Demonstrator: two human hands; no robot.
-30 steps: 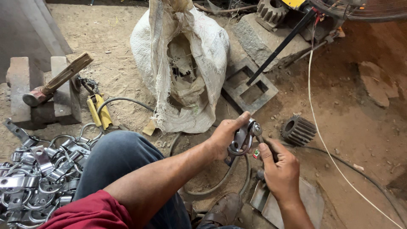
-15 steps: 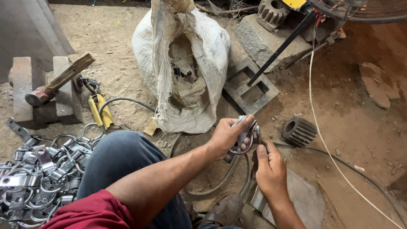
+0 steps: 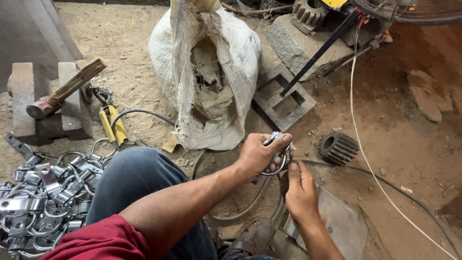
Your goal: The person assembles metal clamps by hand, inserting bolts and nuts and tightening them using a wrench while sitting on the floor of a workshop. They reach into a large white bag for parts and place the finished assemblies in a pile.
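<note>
head cam | looks steeply down, forward | close over hands, dirt floor

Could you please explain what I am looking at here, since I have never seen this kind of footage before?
The picture comes from a camera worn on a person's head, looking down at their own two bare hands. The person sits low over a dirt floor. The left hand grips a shiny metal U-shaped clamp; the right hand touches it from below. At the left lies a pile of similar clamps. Nearby are a hammer resting on bricks, a torn white sack and a dark gear wheel.
</note>
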